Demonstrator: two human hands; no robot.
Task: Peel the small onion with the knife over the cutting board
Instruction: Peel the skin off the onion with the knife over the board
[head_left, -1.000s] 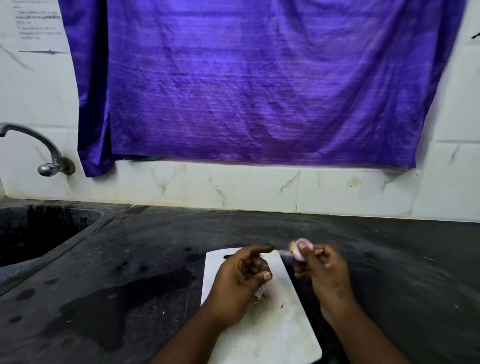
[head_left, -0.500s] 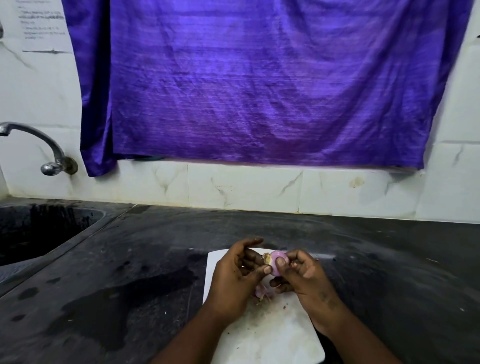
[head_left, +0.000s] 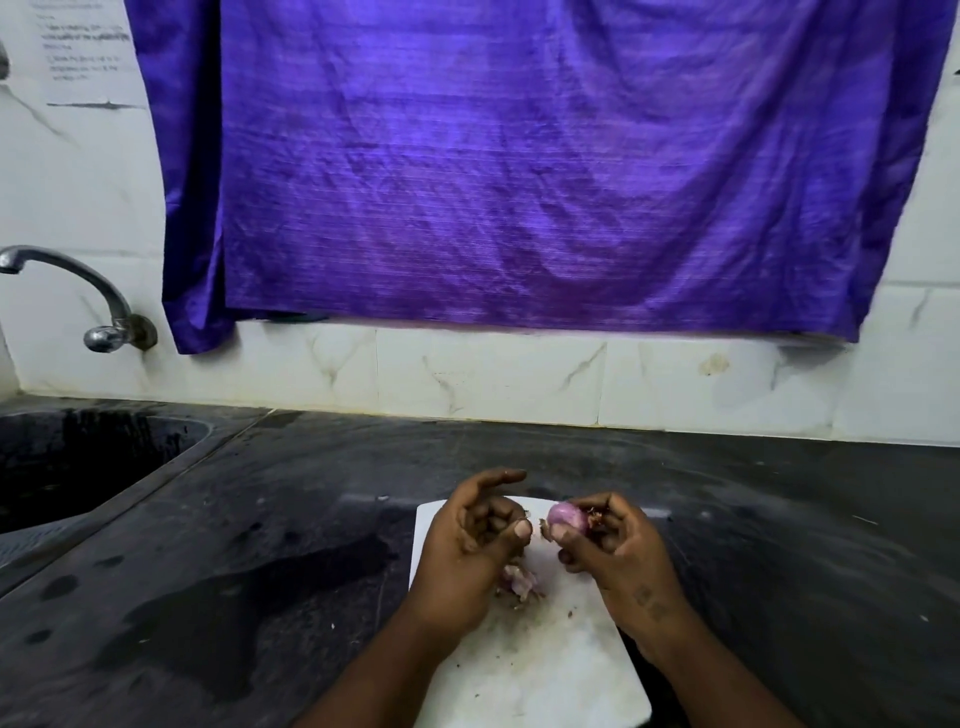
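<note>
The small pink-purple onion (head_left: 565, 516) is pinched between the thumb and fingertips of my right hand (head_left: 618, 551), just above the far end of the white cutting board (head_left: 524, 670). A brown shred of skin hangs from the onion's left side. My left hand (head_left: 475, 540) hovers a short gap to the left of the onion, middle fingers curled against the thumb and index finger stretched out; nothing shows clearly inside it. A small heap of peeled skins (head_left: 519, 582) lies on the board below my left hand. No knife is in view.
The board lies on a dark stone counter (head_left: 260, 545) with wet patches. A sink (head_left: 78, 462) and a metal tap (head_left: 104, 312) are at the far left. White wall tiles and a hanging purple cloth (head_left: 545, 171) stand behind.
My hands met at the onion over the board half a second ago. They have since parted: the left hand drew back to the left, and the onion stays in the right hand.
</note>
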